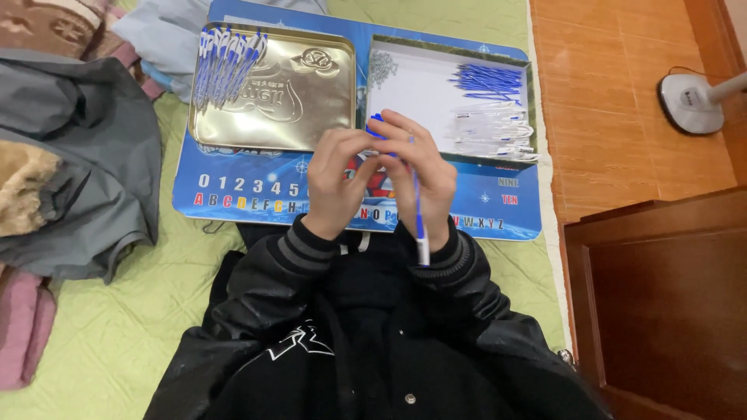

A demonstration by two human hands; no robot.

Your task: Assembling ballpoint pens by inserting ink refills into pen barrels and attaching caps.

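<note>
Head view: both hands are raised together above the blue lap board (233, 204). The left hand (336, 183) and right hand (420, 179) jointly pinch a blue-and-white pen (419, 222), tip pointing near. Far left, a gold tin (284, 97) holds pens; far right, a white box (412, 89) holds pen parts.

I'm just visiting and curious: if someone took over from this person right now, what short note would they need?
Left hand and right hand: both raised together, sharing a grip on one blue-and-white pen, tip toward the body.
Gold tin: a row of finished pens lies at its left end.
White box: blue refills, clear barrels, small springs.
Done: the tin's row. Left: the loose parts in the box.
</note>
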